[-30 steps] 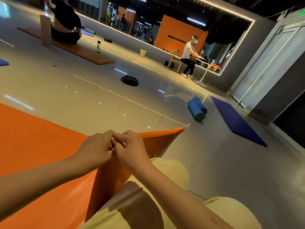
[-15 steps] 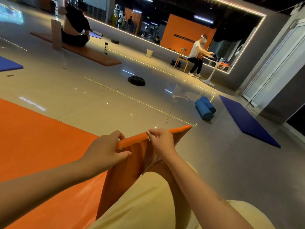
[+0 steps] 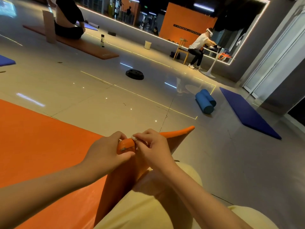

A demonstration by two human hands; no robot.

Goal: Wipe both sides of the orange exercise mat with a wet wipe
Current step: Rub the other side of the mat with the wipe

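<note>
Lower centre: the left hand (image 3: 107, 154) grips the orange exercise mat (image 3: 41, 146) by its raised edge, and the right hand (image 3: 153, 149) pinches the wet wipe (image 3: 133, 138) onto it. Edge-wiping, seemingly; next, slide the wipe along.

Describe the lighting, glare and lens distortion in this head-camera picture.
Head view: dim room, lit by the LED strip around the mirror; the glossy floor carries glare streaks and pinpoint reflections; the wide-angle lens tilts the doors; the orange mat shows sheen.
</note>
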